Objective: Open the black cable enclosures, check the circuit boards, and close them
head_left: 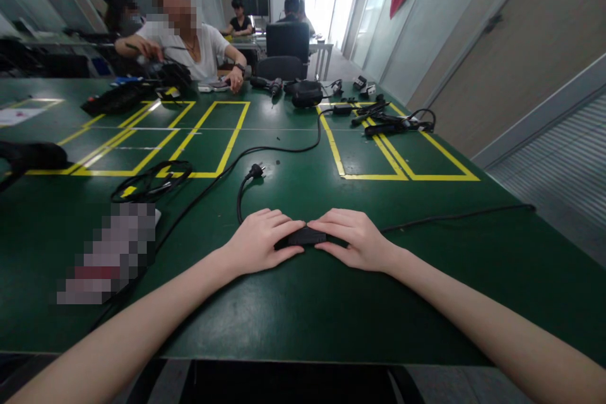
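Both of my hands hold a small black power adapter (307, 237) at the middle of the green table (246, 322). My left hand (265, 238) pinches its left end between thumb and fingers. At the right end, my right hand (356, 238) grips it the same way. A black cord with a plug (256, 171) curves up from behind my left hand, its pins pointing right. From beside my right hand another black cord (454, 213) runs across the table toward the right edge. My fingers hide both ends of the adapter.
Yellow tape rectangles (374, 177) mark the table. A coiled black cable (151, 181) lies left, above a blurred flat object (111, 252). Black cables (383, 120), a dark pouch (307, 94) and a drill (272, 85) lie farther back. A person in a white shirt (208, 44) sits opposite.
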The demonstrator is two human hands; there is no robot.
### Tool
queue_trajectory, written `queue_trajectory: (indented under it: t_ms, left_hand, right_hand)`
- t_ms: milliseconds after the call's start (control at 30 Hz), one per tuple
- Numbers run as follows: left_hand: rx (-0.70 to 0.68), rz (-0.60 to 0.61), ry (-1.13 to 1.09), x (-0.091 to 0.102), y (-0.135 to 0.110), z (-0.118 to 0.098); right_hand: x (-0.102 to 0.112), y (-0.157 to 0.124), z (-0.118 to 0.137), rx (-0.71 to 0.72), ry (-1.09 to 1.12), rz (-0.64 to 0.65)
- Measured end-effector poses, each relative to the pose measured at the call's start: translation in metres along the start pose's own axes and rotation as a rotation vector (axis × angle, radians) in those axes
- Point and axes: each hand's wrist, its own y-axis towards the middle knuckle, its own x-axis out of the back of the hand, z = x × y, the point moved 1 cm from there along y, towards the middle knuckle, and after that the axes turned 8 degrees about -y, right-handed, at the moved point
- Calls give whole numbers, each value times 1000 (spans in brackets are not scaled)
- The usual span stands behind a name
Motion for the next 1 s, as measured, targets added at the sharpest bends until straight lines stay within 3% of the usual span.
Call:
queue_trajectory:
  t_ms: [167,367,567,867,1000]
  left_hand:
    - [-56,-47,1,1,1,-5]
    - [-39,-68,-25,-1,2,-4]
    - [-83,-119,13,0,1,-2]
    - [-46,-59,-20,-2,1,-3]
    - [-21,-52,-11,-3,0,0]
  right_hand:
    - [-1,1,1,2,-26,-26]
    - [-2,2,3,8,-109,58]
    - [-3,0,2,23,-120,53]
    - [-4,1,0,-48,-89,171]
    - [-3,1,0,-8,-102,129]
